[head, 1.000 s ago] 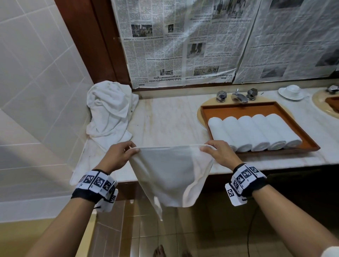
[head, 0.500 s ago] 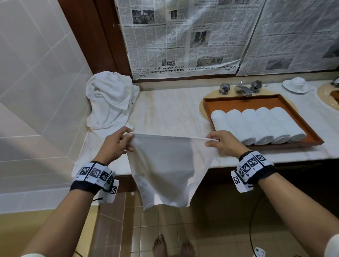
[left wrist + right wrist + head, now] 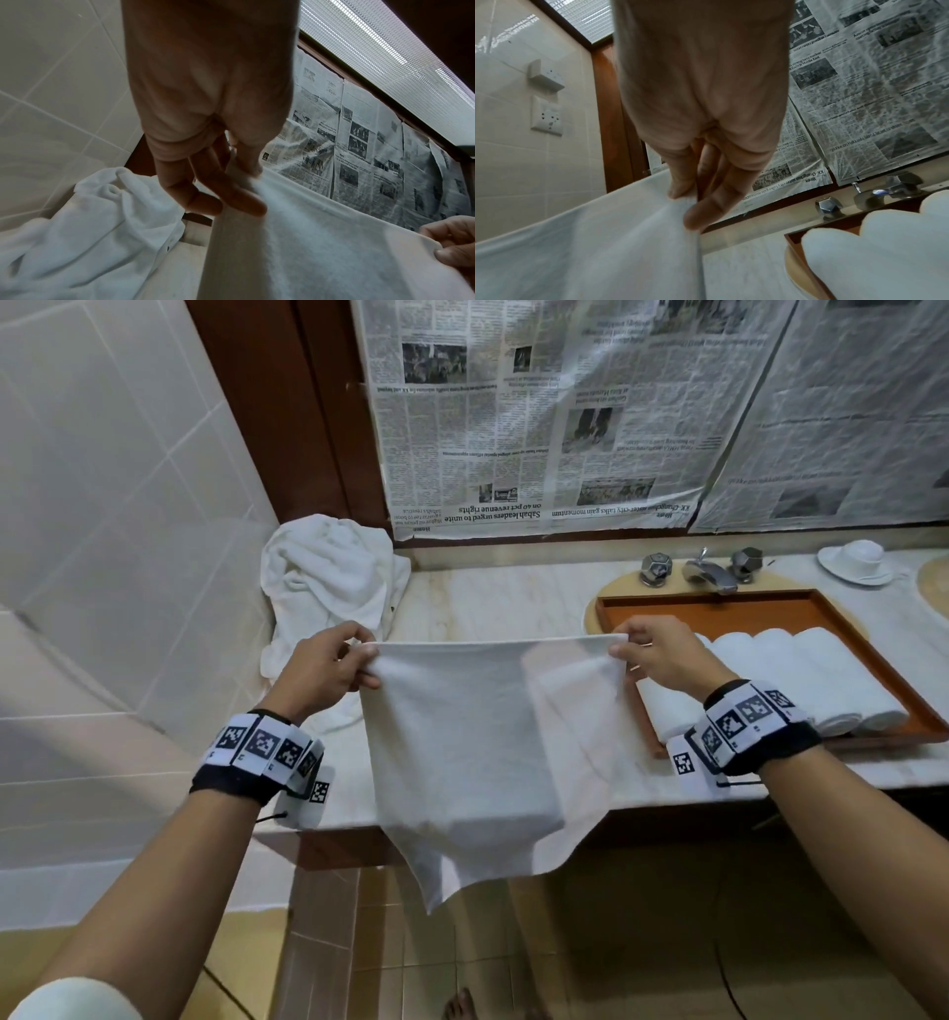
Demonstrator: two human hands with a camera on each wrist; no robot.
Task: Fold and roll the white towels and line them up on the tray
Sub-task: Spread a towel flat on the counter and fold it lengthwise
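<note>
At the far left, against the tiled wall, one heap of unfolded towels point(image 3: 328, 588) lies crumpled on the counter point(image 3: 503, 603); how many cloths are in it I cannot tell. My left hand point(image 3: 321, 667) pinches the top left corner of the towel point(image 3: 477, 737) I am working on, thumb against fingers point(image 3: 246, 203), and the cloth hangs from there in front of the counter edge, its lower part drooping toward the floor. It looks light and limp to me, thin enough to sag and wrinkle, with no stiffness of its own, so I judge the corners are the right place to hold it: only tension between them keeps the top hem straight. My right hand point(image 3: 662, 654) pinches the opposite top corner the same way. Further right, the orange tray point(image 3: 760, 608) sits on the counter with rolled towels point(image 3: 801, 675) side by side, touching; I count four plainly, and my wrist may hide another at the left end. Behind the tray stand one tap point(image 3: 711, 572) and one white dish point(image 3: 857, 562).
</note>
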